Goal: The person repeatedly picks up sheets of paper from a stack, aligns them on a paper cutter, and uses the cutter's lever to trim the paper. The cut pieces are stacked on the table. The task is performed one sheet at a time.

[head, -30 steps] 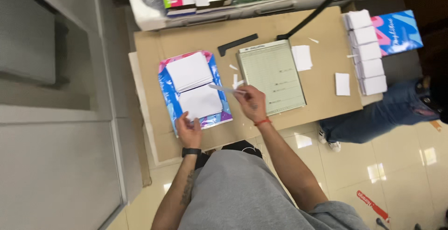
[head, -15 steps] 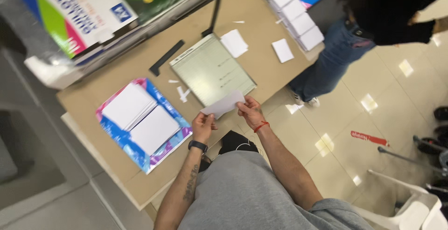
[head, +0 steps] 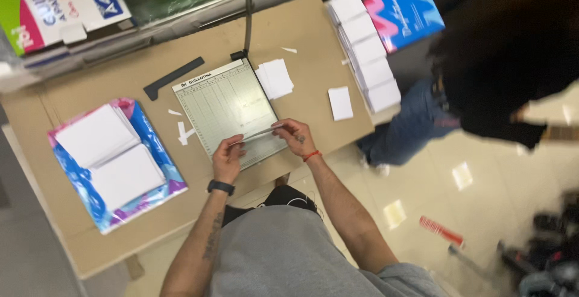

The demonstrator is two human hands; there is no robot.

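My left hand (head: 227, 158) and my right hand (head: 294, 136) hold the two ends of a thin stack of white paper (head: 256, 135), seen edge-on, just above the near part of a green-topped paper cutter (head: 224, 105). The cutter's arm (head: 247, 13) is raised. To the left lie two stacks of white sheets (head: 111, 155) on an opened blue and pink wrapper (head: 84, 191). A black watch is on my left wrist and a red band on my right.
All rests on a brown cardboard-covered table (head: 301, 25). Small cut white stacks (head: 275, 78) lie right of the cutter, a row of several more (head: 365, 50) along the right edge by a blue ream pack (head: 405, 13). Another person (head: 500, 62) stands at right.
The head camera has swung, so the table sits differently in view. My hands moved from the left stacks to the cutter, and both now hold a thin stack over its board.
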